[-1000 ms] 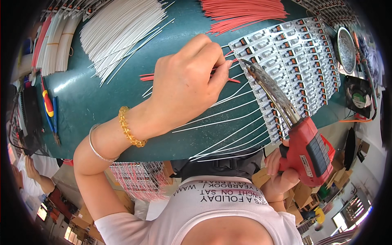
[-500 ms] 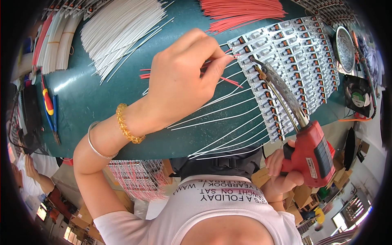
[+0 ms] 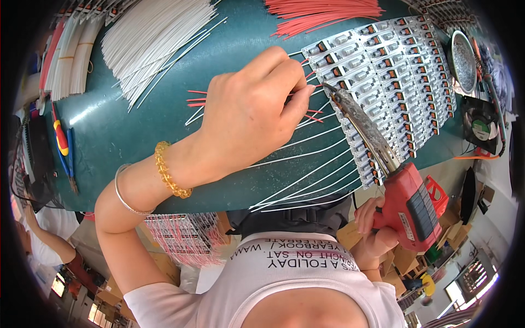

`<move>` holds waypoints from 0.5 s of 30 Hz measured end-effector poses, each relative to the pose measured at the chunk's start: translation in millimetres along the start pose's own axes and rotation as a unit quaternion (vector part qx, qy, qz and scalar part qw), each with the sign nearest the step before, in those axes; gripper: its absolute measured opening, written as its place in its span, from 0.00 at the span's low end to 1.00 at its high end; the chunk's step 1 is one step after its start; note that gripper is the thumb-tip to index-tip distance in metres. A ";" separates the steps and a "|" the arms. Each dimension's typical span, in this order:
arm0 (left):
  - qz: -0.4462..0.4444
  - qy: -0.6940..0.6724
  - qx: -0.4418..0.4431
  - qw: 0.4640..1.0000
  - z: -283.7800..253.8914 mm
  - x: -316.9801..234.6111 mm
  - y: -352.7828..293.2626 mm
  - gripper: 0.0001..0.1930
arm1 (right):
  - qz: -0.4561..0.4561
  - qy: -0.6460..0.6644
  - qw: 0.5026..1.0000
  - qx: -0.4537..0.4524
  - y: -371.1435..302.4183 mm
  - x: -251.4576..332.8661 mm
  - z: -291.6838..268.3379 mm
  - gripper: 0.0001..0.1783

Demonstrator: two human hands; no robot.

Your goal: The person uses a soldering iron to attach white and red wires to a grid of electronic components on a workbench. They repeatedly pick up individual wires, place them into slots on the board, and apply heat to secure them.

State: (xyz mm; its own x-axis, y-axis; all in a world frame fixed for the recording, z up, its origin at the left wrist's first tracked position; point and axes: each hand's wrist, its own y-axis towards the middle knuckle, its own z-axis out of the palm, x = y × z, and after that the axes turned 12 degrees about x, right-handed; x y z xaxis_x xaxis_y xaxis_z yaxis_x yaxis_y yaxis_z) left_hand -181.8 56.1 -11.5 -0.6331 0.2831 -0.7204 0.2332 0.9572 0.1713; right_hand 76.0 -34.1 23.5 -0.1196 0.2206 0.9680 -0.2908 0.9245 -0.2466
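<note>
My left hand (image 3: 249,106), with a yellow bead bracelet and a silver bangle on its wrist, pinches a thin red wire (image 3: 319,86) between thumb and forefinger. The wire's end meets the left edge of a panel of small circuit boards (image 3: 377,71). More red wires (image 3: 197,99) stick out on both sides of this hand; whether it holds them or covers them is hidden. My right hand (image 3: 374,232) grips a red soldering gun (image 3: 411,210). Its dark tip (image 3: 328,87) is at the panel's edge by the wire's end. White wires (image 3: 311,158) fan out leftward from the panel's lower rows.
On the green table (image 3: 109,147) lie a white wire bundle (image 3: 158,44) and a red wire bundle (image 3: 322,16). Pliers (image 3: 70,153) and a red-yellow handled tool (image 3: 60,136) are at left. A metal bowl (image 3: 464,61) and a small fan (image 3: 481,124) stand at right.
My left hand has moved slightly nearer me and right with a red wire. The soldering tip has shifted left and nearer me, along the panel's edge to the wire's end.
</note>
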 end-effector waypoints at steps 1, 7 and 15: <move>-0.001 0.000 0.002 1.000 0.1 0.3 0.0 0.06 | 0.009 -0.014 1.000 -0.001 -0.3 0.2 -0.4 0.53; -0.003 0.003 0.002 1.000 -2.1 -0.5 0.0 0.06 | 0.017 -0.040 0.999 -0.026 -6.7 1.4 -1.2 0.52; -0.008 0.004 0.003 1.000 -1.4 -1.5 -0.7 0.06 | 0.032 -0.016 0.999 -0.032 -3.8 8.0 4.5 0.57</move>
State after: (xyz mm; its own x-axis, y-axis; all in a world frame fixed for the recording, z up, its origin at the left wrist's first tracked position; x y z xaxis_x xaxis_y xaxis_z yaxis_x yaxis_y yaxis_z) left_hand -182.0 55.1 -9.5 -0.6428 0.2679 -0.7177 0.2276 0.9613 0.1549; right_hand 71.9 -37.2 32.0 -0.1661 0.2713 0.9481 -0.2208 0.9268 -0.3039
